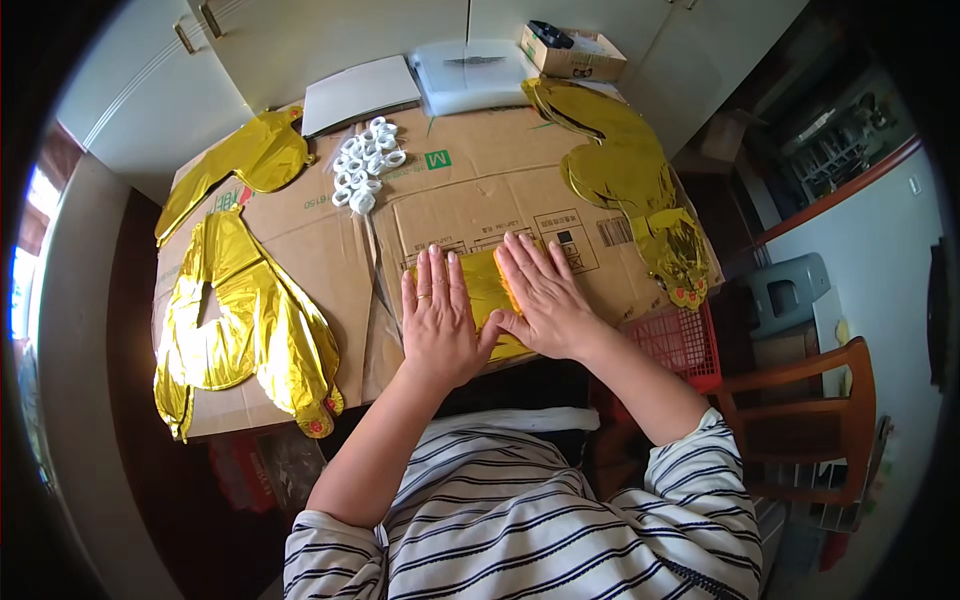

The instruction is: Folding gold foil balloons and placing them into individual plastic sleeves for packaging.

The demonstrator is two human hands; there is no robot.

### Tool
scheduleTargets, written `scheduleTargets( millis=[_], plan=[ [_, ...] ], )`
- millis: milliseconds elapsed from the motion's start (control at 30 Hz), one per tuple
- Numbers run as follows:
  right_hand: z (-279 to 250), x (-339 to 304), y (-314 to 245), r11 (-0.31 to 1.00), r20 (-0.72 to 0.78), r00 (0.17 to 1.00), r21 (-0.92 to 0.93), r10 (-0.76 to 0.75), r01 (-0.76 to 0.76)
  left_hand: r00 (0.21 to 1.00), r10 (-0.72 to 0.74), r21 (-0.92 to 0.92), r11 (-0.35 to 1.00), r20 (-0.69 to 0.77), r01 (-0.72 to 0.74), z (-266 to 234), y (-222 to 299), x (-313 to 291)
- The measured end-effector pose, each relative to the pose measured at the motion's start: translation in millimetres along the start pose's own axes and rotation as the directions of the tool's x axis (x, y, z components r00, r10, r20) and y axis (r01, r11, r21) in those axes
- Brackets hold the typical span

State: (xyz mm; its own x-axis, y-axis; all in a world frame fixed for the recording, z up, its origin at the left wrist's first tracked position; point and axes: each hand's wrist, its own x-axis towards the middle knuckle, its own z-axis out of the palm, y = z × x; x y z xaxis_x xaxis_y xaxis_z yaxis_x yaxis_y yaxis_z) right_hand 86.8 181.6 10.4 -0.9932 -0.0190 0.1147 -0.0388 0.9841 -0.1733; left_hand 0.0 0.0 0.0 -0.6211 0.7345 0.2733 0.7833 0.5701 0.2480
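Observation:
My left hand [440, 322] and my right hand [545, 305] lie flat, palms down, on a folded gold foil balloon [486, 283] near the table's front edge. Fingers are stretched out on both, and my right thumb reaches toward the left hand. The foil shows between the hands and below the right thumb; the rest of it is covered. To the left, a gold foil balloon [236, 345] is spread with an opening in its middle. Behind it lies another flat gold foil piece [255, 155]. A stack of flat gold foil balloons [625, 165] rests at the right.
Cardboard [450, 185] covers the table. Several white ring-shaped rolls [352, 170] are piled behind my hands. A white flat box [362, 93], clear plastic bags [475, 80] and a small open carton [575, 55] stand at the back. A red basket [680, 345] and wooden chair [855, 420] are at right.

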Motion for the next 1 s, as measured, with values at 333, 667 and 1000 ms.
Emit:
scheduleTargets(
  millis=[333, 667, 1000],
  plan=[
    [-8.1, -9.6, 14.7, 0.993, -0.027, 0.999, -0.102, 0.047, -0.05, 0.999, -0.053, 0.067, 0.996, -0.009, 0.053, -0.7, 0.2, -2.2],
    [-10.4, -13.2, 15.4, 0.99, -0.032, 0.994, -0.094, 0.1, -0.103, 0.996, -0.082, 0.071, 0.994, 0.026, 0.08, -4.3, 0.8, -4.1],
    [-13.7, -32.4, 23.0, 0.939, -0.17, 0.944, -0.152, 0.283, -0.308, 0.997, -0.08, 0.074, 0.994, 0.015, 0.078, -0.7, 0.6, -5.0]
  ],
)
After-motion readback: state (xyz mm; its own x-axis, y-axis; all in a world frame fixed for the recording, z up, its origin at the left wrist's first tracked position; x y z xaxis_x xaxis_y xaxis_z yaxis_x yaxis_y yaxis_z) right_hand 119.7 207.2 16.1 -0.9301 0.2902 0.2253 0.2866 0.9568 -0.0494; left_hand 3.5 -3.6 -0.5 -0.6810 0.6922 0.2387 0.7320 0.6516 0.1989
